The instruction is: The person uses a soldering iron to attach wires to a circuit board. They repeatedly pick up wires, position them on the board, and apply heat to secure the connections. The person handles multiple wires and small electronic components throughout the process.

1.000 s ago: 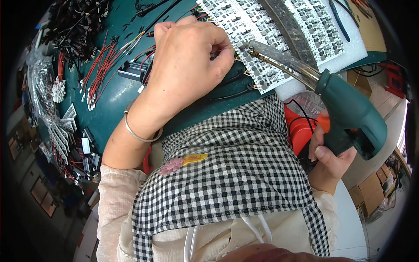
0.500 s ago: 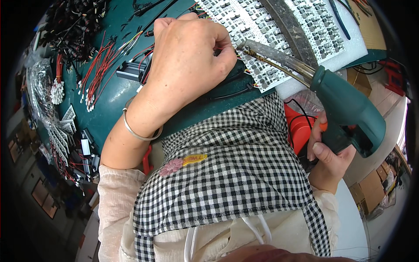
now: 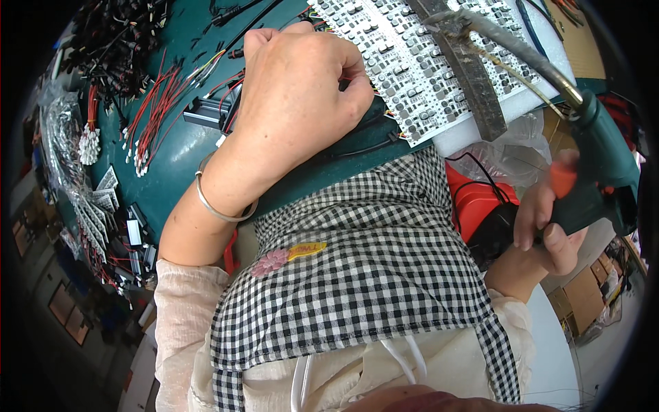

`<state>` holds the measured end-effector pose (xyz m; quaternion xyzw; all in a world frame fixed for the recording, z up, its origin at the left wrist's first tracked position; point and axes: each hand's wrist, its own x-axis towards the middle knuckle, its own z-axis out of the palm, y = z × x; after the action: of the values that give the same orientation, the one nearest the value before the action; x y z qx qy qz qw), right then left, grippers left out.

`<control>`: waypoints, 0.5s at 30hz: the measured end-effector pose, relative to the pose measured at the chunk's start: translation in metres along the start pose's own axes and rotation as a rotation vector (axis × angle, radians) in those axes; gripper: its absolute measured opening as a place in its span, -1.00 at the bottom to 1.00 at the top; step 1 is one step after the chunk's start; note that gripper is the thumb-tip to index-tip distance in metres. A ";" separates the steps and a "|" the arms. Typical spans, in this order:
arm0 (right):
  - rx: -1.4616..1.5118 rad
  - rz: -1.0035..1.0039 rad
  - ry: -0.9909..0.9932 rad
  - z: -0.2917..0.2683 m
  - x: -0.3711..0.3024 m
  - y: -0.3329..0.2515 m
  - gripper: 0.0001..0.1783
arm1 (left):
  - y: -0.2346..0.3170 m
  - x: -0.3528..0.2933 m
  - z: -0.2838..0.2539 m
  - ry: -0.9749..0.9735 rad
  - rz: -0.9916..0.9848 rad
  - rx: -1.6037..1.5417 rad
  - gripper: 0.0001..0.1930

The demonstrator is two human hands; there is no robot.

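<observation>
My left hand [image 3: 298, 96] is closed in a pinch over the lower left edge of a white circuit board panel [image 3: 405, 103]. Whatever lies between its fingertips is hidden by the hand. Red wires [image 3: 223, 86] run in beneath it from the left. In my right hand [image 3: 549, 233], at the right, is a green soldering gun [image 3: 604, 165] with a red trigger. Its long metal tip reaches up and left, over a dark, worn metal bar [image 3: 473, 82] lying across the panel. Short coloured wires and black cables [image 3: 371, 144] lie by the panel's near corner.
White foam [image 3: 559, 69] lies beneath the panel. On the green tabletop [image 3: 175, 199] are red wires with white connectors [image 3: 147, 137], a black cable heap [image 3: 110, 41] and a grey housing [image 3: 202, 113]. A red and black object [image 3: 480, 206] sits below the table edge, beside clear plastic [image 3: 511, 147].
The soldering gun has moved right, its tip going from beside my left fingertips to over the metal bar. The bar's near end now shows fully. My left hand has hardly moved.
</observation>
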<state>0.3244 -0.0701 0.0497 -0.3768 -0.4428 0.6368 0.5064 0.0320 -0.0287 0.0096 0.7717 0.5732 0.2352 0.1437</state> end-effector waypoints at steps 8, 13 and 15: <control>-0.039 -0.065 -0.030 -0.004 0.016 -0.001 -0.10 | 0.002 0.000 -0.001 -0.007 -0.005 -0.004 -0.92; -0.169 -0.179 -0.049 -0.006 0.032 -0.003 -0.16 | 0.002 -0.001 -0.001 -0.015 -0.004 0.007 -0.92; -0.175 -0.308 -0.099 -0.009 0.045 0.001 -0.24 | 0.003 -0.004 -0.003 -0.026 -0.018 0.012 -0.92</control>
<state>0.3233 -0.0246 0.0447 -0.3154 -0.5733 0.5285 0.5408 0.0321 -0.0332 0.0127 0.7702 0.5798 0.2203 0.1487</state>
